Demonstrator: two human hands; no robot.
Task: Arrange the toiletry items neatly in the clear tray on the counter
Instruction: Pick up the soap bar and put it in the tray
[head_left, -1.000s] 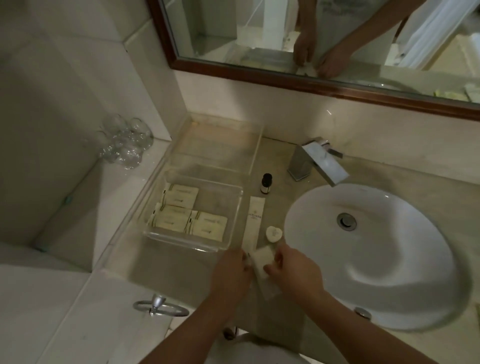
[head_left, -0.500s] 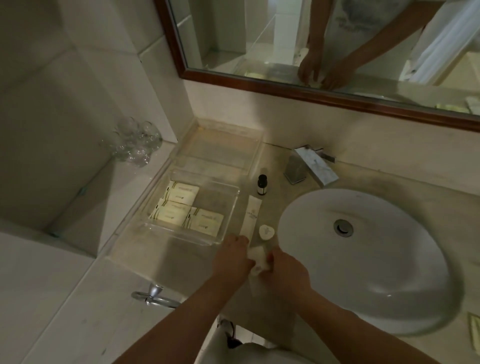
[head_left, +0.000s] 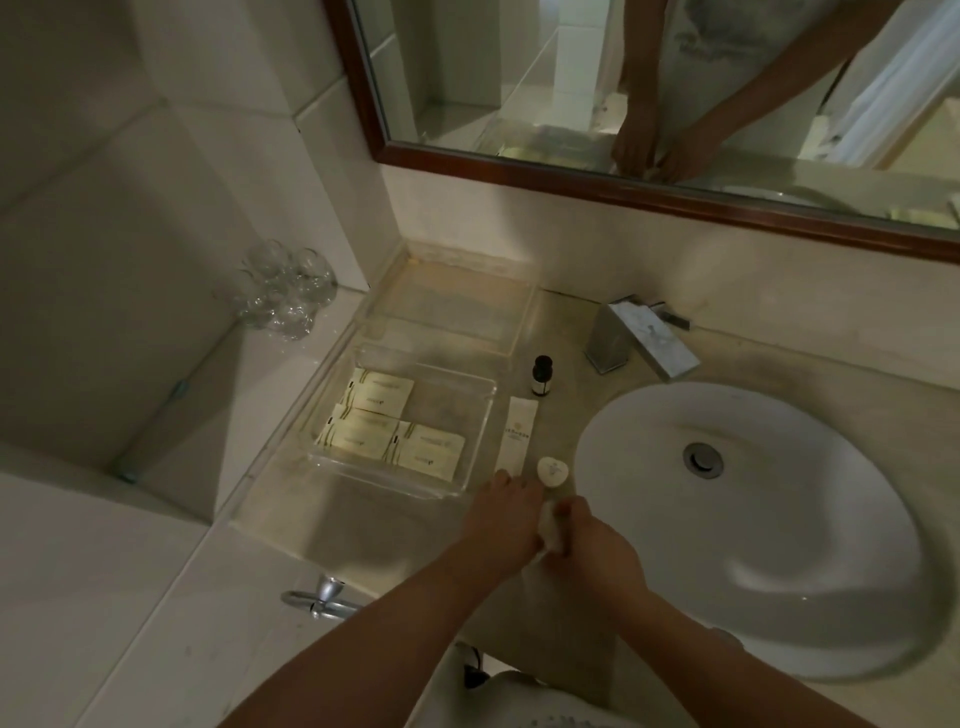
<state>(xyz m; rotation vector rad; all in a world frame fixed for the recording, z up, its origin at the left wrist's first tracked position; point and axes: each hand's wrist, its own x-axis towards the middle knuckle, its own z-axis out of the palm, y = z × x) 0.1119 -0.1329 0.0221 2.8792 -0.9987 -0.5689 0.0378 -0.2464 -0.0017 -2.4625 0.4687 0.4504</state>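
A clear tray (head_left: 470, 436) stands on the counter left of the sink, with three cream sachets (head_left: 382, 397) lying flat in its left part. Right of it lie a long white packet (head_left: 517, 434), a small dark bottle (head_left: 541, 375) and a round white cap-like item (head_left: 552, 472). My left hand (head_left: 501, 525) and my right hand (head_left: 597, 540) meet at the counter's front edge, both closed around a small white packet (head_left: 550, 532) that is mostly hidden between the fingers.
A second clear tray (head_left: 522, 322) sits behind the first, against the wall. The white sink basin (head_left: 779, 545) and a chrome faucet (head_left: 641, 343) fill the right side. A glass cluster (head_left: 283, 293) stands on the left ledge; a towel ring (head_left: 322, 597) hangs below the counter.
Both hands have drawn closer together around the small white packet, folding or squeezing it smaller. The view has shifted slightly; the tray and the other items have stayed in place.
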